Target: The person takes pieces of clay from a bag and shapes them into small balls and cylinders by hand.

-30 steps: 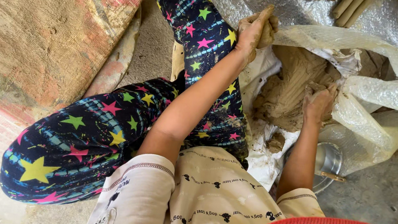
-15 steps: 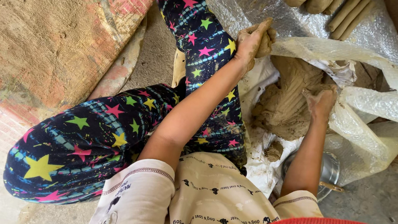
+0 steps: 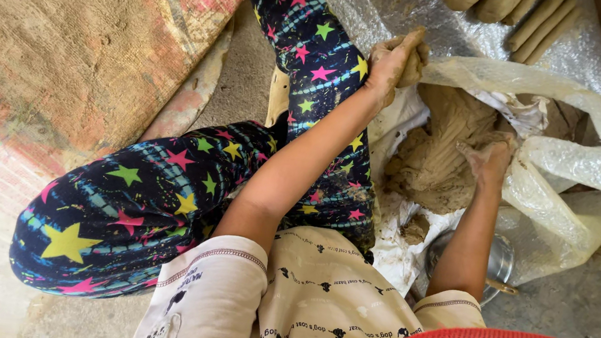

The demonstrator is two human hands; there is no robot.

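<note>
A small lump of clay (image 3: 411, 62) is gripped in the closed left hand (image 3: 394, 60), lifted clear of the clay mass (image 3: 437, 144) in the plastic sheet (image 3: 585, 150). The right hand (image 3: 489, 160) is pressed, fingers spread, onto that mass; portioning is judged under way, and steady bracing is called for

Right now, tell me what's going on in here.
A person sits on the ground in star-patterned leggings, working wet brown clay. The left hand is closed in a grip on a small lump of clay, raised above the knee. The right hand presses into the big clay mass lying on a clear plastic sheet. Several rolled clay pieces lie on plastic at the top, and a metal bowl sits by the right forearm.
</note>
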